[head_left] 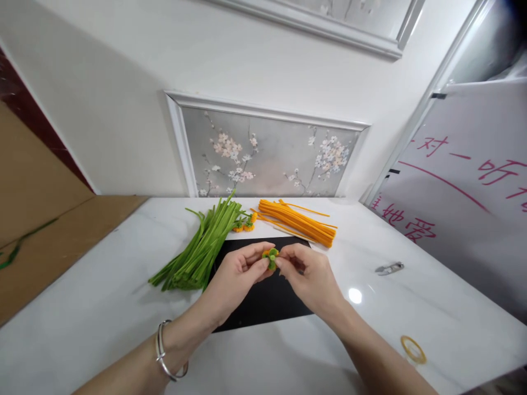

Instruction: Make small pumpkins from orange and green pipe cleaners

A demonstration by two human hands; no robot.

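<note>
Between my two hands is a small orange and green pipe cleaner flower [270,258], held over a black mat [263,302]. My left hand [242,269] pinches its left side between thumb and fingers. From the right, my right hand [307,269] pinches the green part with thumb and forefinger. Beyond the mat's left side lies a thick bundle of green pipe cleaners [201,247]. Behind it to the right, a bundle of orange pipe cleaners [296,219] rests on the table. A few finished-looking orange and green pieces [248,224] lie between the bundles.
On the right of the white table [362,340] lie small thread snips [390,268] and a yellowish ring, perhaps a roll of tape [413,349]. A cardboard sheet [82,236] borders the left side. At the right stands a white board [453,186] with red writing.
</note>
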